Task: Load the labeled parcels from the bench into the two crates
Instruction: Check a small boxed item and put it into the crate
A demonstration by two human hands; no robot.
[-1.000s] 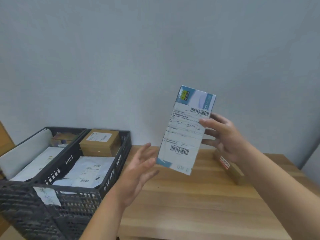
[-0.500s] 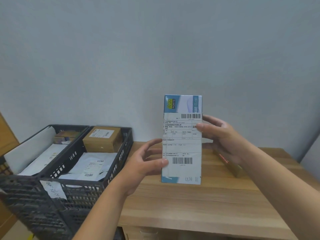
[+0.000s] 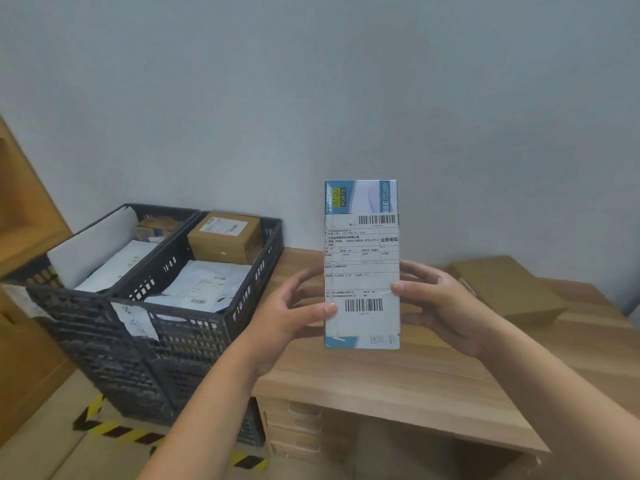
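The left grip (image 3: 291, 311), open a second ago, has joined the right grip (image 3: 441, 303). Both now clasp the parcel (image 3: 362, 265), straightened upright above the desk (image 3: 381, 386) with its label facing up, probably for choosing between the crates (image 3: 242, 303).

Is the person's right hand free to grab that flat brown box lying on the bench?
Probably not yet: the right hand grips the labeled parcel together with the left hand. The brown box lies close behind it, nothing between.

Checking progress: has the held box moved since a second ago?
Yes. The box has swung upright and shifted left, away from the brown parcel, toward the crates.
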